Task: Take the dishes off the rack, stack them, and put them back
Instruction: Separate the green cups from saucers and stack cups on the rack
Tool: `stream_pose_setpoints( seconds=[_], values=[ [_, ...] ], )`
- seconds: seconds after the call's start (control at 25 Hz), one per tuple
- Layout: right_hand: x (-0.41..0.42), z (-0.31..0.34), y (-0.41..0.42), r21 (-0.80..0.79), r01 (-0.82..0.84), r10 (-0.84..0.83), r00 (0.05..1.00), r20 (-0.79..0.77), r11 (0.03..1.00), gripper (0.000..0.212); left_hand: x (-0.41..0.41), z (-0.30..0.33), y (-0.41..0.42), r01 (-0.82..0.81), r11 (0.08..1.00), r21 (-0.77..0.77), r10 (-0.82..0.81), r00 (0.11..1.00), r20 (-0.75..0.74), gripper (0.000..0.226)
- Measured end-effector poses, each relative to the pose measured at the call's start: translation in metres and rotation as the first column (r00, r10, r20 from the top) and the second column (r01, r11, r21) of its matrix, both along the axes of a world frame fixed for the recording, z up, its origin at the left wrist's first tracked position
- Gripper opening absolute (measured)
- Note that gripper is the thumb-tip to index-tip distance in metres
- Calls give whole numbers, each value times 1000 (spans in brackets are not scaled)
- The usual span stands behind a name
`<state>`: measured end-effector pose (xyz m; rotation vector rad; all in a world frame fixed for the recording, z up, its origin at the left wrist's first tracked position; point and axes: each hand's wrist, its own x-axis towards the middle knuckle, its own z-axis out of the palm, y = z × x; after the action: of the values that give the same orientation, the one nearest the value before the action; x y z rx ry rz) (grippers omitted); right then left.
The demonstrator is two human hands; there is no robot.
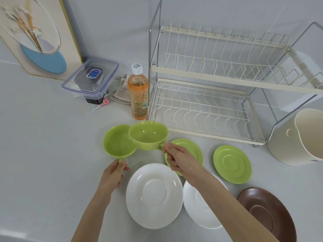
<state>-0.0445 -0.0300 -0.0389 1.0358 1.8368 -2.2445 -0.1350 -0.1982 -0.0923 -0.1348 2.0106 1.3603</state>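
- Pale grey countertop (43, 145) against a grey wall, with a framed flower picture (33, 35) leaning at the far left.
- Two-tier wire dish rack (206, 79) at the back right, both tiers bare of dishes.
- Beside the rack: an orange drink bottle (138, 95), a clear lidded container (90, 77), a folded cloth (122, 93), a pink lollipop (104, 102); a cream bucket-like pot (300, 137) at the far right.
- Spread flat on the counter, unstacked: two white plates (153, 196) (199, 212) touching at the rims, one green saucer (232, 164) apart to the right, a second green saucer (190, 147) partly hidden under the right hand, a brown plate (267, 213) at the near right edge.
- Left hand (113, 175) pinched narrowly on the handle of one green cup (118, 142).
- Right hand (178, 159) closed on the handle of the other green cup (148, 135), which sat higher and overlapped the first cup's rim.
- Judged the stacking step, cups about to be nested; plates and saucers not yet piled, nothing returned to the rack.
- Risks from here:
  - Held only by small handles, so a cup could swing or slip if the pinch loosened.
  - Rim knocked against rim if lowered off-centre, leaving the upper cup tilted instead of seated.
  - Handles clashing unless turned slightly apart.
  - Right forearm hanging low over the white plate and saucer; a careless sweep could shove them.
  - Bottle close behind the cups, easily toppled by a forward push.
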Motion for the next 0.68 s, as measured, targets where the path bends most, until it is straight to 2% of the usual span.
stream_pose_setpoints(
  seconds=[0.12, 0.24, 0.44, 0.68],
  values=[
    [-9, 5, -7, 8, -42, 43, 994, -101, 999, 30, 7, 0, 8, 38, 999, -29, -38, 999, -5, 26],
    [-18, 0, -16, 34, -67, 71, 988, -137, 997, 30, 12, 0, 12, 35, 999, -33, -36, 999, -5, 29],
    [-23, -22, -31, 86, -108, 119, 985, -129, 990, 31, 10, 3, 12, 52, 998, -44, -52, 999, 8, 28],
    [-26, -43, -44, 196, -195, 206, 978, -35, 961, 30, 7, 5, 10, 96, 994, -48, -94, 995, 33, 26]
  ],
)
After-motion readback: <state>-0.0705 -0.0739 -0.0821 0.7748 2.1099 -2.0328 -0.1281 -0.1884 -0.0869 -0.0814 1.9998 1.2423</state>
